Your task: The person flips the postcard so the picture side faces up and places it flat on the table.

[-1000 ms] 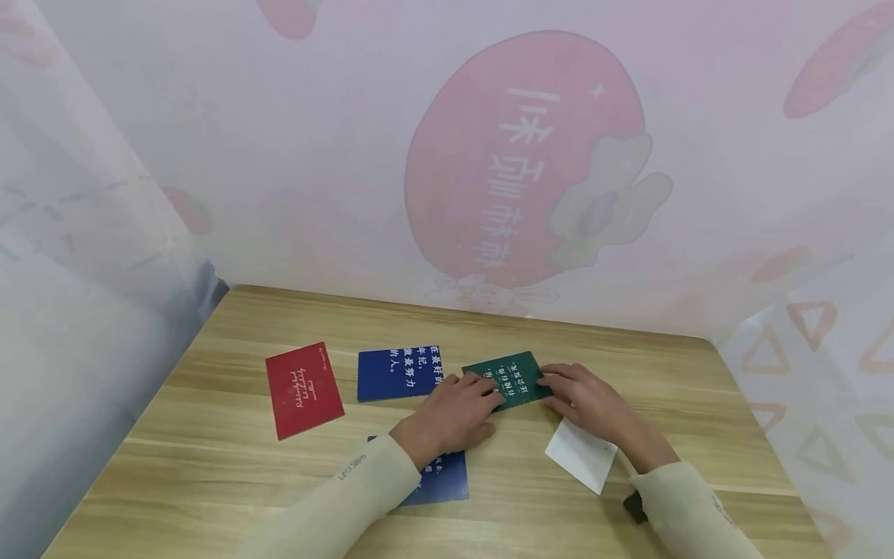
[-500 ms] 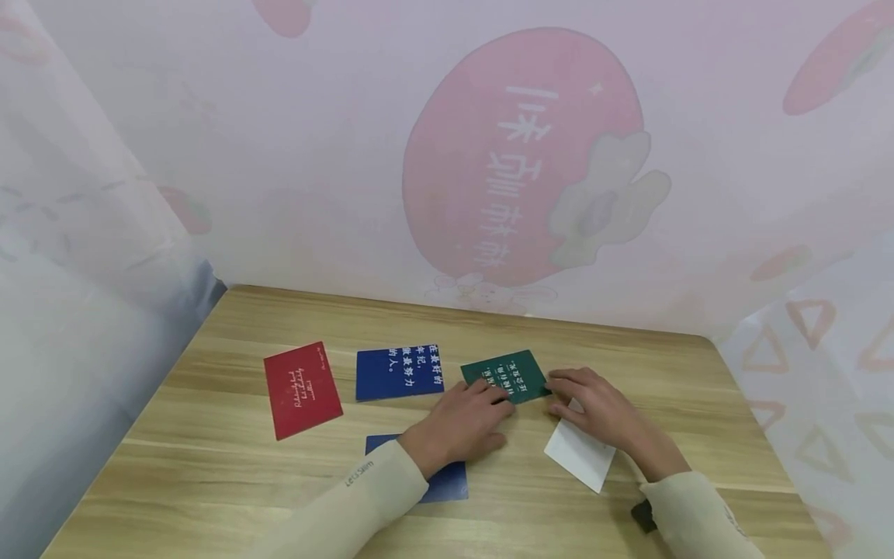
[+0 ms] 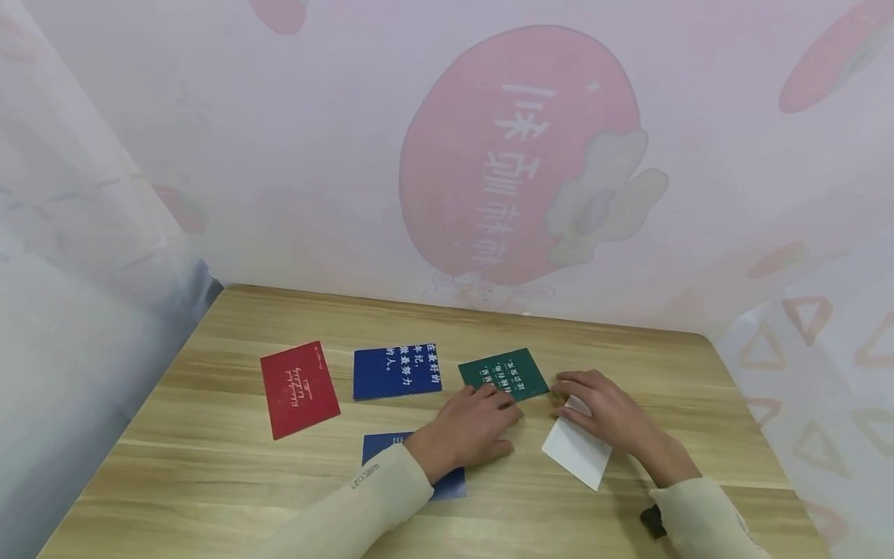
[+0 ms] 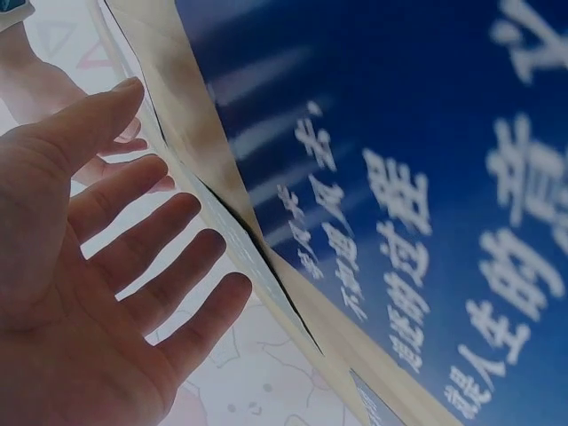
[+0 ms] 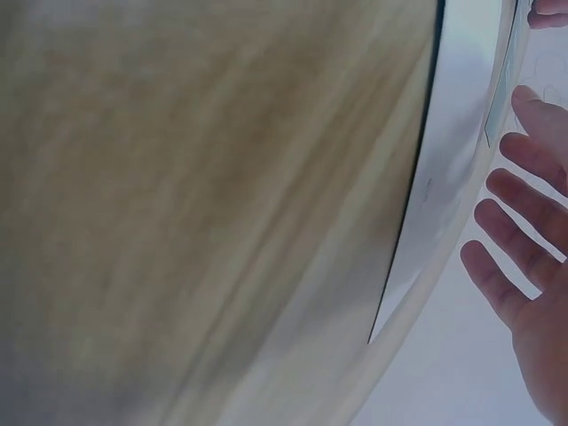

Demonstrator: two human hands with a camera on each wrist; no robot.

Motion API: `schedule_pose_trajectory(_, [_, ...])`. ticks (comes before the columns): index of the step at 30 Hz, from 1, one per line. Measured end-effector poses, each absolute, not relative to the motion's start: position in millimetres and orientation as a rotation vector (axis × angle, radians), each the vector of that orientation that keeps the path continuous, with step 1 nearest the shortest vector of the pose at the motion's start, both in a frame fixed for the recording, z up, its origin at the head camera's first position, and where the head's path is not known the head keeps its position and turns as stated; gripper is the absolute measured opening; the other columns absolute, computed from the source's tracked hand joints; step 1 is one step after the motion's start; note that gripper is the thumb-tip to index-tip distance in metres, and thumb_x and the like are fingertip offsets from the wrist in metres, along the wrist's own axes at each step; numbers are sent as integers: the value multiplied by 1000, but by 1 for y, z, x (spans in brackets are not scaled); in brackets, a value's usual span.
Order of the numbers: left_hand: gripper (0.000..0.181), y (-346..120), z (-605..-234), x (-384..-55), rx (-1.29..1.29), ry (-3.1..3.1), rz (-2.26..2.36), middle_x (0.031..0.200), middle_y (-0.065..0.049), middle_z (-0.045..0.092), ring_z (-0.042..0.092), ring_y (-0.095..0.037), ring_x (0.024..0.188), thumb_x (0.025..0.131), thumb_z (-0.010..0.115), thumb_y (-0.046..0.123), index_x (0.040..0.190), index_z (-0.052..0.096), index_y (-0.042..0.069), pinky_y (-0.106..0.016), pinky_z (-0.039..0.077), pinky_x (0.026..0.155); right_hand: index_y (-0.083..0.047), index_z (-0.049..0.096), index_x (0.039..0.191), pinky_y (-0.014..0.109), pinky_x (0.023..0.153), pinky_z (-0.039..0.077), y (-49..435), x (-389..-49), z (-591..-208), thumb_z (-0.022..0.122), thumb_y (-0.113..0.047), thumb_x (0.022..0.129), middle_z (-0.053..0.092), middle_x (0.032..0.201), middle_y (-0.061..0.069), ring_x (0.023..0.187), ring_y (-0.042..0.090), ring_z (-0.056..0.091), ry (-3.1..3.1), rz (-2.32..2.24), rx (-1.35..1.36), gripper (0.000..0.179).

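Note:
In the head view my left hand (image 3: 469, 428) hovers with loose fingers over the near left edge of a green card (image 3: 513, 373) with white writing. The left wrist view shows its fingers spread, nothing held, beside a large blue lettered card (image 4: 373, 177). My right hand (image 3: 606, 407) is just right of the green card, over the top of a white card (image 3: 578, 454), which it partly covers. Its fingers are relaxed and apart in the right wrist view. The lower blue card (image 3: 450, 485) lies partly hidden beneath my left wrist and sleeve.
A red card (image 3: 300, 390) and a second blue card (image 3: 396, 373) lie flat on the left half of the wooden table (image 3: 209, 466). A small black object (image 3: 653, 522) shows beside the right sleeve. A pale printed curtain (image 3: 314, 155) stands behind the table.
Both hands have shifted slightly to the right. The right fingers have come away from the green card's right edge, and the left hand has drawn back off part of its writing.

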State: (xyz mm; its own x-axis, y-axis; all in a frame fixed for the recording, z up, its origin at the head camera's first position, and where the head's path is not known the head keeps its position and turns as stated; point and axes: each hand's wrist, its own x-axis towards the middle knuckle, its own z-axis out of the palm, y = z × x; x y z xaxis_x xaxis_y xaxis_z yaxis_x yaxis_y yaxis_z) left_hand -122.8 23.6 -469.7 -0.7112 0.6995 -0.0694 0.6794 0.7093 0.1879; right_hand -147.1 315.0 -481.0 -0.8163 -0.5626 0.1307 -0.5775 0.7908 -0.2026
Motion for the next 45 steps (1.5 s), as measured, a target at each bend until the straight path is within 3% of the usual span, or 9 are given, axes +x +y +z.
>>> schedule_pose_trajectory(33, [50,55,-472,-114,1204,2752,176,156,10,62,56,-16,145,104,71,50,150,63,33,-43,51,120,-12,72,139,64,111,53,340,-130,-485,83,-30,99,64,152,16,138,43,61,-3019,397,740,46])
schedule_pose_trajectory(45, [50,62,-474,-115,1201,2752,159,157,11,61,56,-16,145,104,71,52,151,63,35,-43,50,121,-7,70,141,66,110,54,347,-127,-487,87,-29,95,64,149,19,137,45,61,-2968,400,749,54])
